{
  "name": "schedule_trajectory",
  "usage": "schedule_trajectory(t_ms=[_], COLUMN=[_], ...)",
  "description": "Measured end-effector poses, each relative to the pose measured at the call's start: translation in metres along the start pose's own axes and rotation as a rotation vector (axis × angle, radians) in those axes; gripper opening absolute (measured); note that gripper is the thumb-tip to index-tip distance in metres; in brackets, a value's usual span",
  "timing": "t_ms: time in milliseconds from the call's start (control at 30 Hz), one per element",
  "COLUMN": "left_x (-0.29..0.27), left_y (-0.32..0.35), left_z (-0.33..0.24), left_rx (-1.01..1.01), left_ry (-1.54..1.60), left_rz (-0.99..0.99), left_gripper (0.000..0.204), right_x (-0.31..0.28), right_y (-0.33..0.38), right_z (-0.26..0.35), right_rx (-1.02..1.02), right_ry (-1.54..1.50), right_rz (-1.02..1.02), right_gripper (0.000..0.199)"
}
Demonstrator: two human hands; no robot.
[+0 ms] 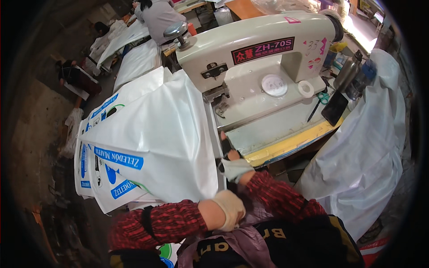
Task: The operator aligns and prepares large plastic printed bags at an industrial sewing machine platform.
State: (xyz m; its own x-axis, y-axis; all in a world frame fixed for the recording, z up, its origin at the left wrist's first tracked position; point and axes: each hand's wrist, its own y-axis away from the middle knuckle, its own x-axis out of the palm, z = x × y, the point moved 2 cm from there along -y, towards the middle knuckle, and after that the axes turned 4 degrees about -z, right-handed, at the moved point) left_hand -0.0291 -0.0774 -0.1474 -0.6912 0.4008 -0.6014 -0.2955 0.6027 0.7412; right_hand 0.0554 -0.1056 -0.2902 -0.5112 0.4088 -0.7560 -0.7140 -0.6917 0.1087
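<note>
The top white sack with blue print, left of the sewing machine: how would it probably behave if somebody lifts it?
The sack would probably be floppy, since its broad side bends in soft folds. It seems light for its size, as the material looks thin at its edges. Its shiny surface may be somewhat slippery.

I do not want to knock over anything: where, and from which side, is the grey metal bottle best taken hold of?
Probably around the middle of the grey metal bottle, reaching from the near left, over the flat black object. The body looks round, narrowing toward the cap, and a blue-topped bottle crowds its right.
</note>
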Motion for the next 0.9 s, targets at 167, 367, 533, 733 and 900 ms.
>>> schedule_trajectory(t_ms=[167,367,533,733,900], left_x=[-0.037,-0.109,-0.030,0.033,-0.011], left_y=[0.059,0.148,0.065,-0.021,-0.019], left_z=[0.018,0.014,-0.003,0.015,0.055], left_rx=[-0.044,-0.327,-0.145,-0.042,-0.177], left_ry=[-0.019,-0.455,0.059,0.110,0.033], left_rz=[0.021,-0.281,0.015,-0.415,-0.537], left_gripper=[0.022,0.010,0.008,0.016,0.015], right_x=[-0.007,-0.027,-0.064,-0.047,-0.022], right_y=[0.042,0.014,-0.050,-0.035,-0.026], right_z=[0.026,0.019,0.020,0.022,-0.018], right_rx=[0.230,0.186,0.255,0.182,0.045], right_ry=[-0.197,-0.080,-0.105,-0.233,-0.562], right_rz=[0.015,0.084,0.040,-0.116,-0.443], right_gripper=[0.062,0.061,0.061,0.061,0.049])
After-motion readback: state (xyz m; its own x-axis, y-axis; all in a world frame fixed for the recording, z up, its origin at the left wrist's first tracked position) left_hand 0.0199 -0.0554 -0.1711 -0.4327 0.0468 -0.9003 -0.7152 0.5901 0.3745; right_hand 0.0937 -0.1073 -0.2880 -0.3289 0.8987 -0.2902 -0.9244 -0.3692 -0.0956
